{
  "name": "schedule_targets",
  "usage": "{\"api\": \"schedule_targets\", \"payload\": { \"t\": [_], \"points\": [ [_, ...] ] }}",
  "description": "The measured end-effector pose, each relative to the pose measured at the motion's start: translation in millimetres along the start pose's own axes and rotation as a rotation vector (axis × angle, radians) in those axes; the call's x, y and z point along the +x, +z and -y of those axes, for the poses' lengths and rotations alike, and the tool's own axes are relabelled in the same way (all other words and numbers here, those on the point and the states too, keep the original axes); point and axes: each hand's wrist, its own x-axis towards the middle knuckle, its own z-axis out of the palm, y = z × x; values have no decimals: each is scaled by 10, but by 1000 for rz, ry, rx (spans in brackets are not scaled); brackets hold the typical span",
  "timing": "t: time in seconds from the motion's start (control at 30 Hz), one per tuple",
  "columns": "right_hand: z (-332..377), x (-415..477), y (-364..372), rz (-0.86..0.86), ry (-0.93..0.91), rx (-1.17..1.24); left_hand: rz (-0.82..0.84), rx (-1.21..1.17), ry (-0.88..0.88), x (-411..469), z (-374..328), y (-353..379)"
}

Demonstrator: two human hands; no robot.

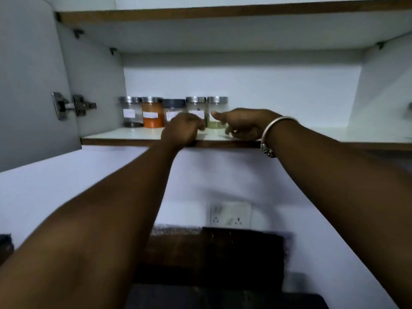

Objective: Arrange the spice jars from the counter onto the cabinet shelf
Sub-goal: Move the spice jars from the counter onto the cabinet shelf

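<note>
At shelf edge, hands before jars.

Lined upright in a tight row, back left on the white cabinet shelf: clear jar with dark dregs, orange-filled jar, grey-lidded jar, pale jar, greenish-bottomed jar. White labels forward, otherwise steel lids.

Clear jars wear brushed-metal lids; the shelf is glossy white.
</note>
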Motion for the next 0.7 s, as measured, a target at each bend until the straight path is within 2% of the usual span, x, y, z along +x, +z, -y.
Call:
{"api": "schedule_targets", "payload": {
  "t": [0.1,0.13,0.2,0.27,0.33,0.4,0.47,0.57,0.7],
  "points": [
    [-3,-530,199,-6,-123,242,20,-474,-13,-352,-195,108],
    [-48,-684,273,-9,-171,327,27,-561,-14,-515,-243,170],
    [-190,-947,424,-123,-218,258,16,-616,-5,-876,-259,305],
    [-494,-1186,655,-210,-207,177,21,-595,-11,-1308,-82,453],
    [-939,-1391,963,-203,-192,134,35,-555,-22,-1749,258,603],
    [-1469,-1555,1279,-182,-155,29,83,-414,-38,-2168,687,792],
    [-2059,-1705,1610,-81,-56,-71,172,-340,-169,-2584,1160,1026],
    [-3005,-1934,1987,128,172,-207,408,-298,-357,-3256,1806,1387],
    [-3992,-2196,2229,363,360,-493,623,-238,-558,-3941,2327,1658]
  ]
}}
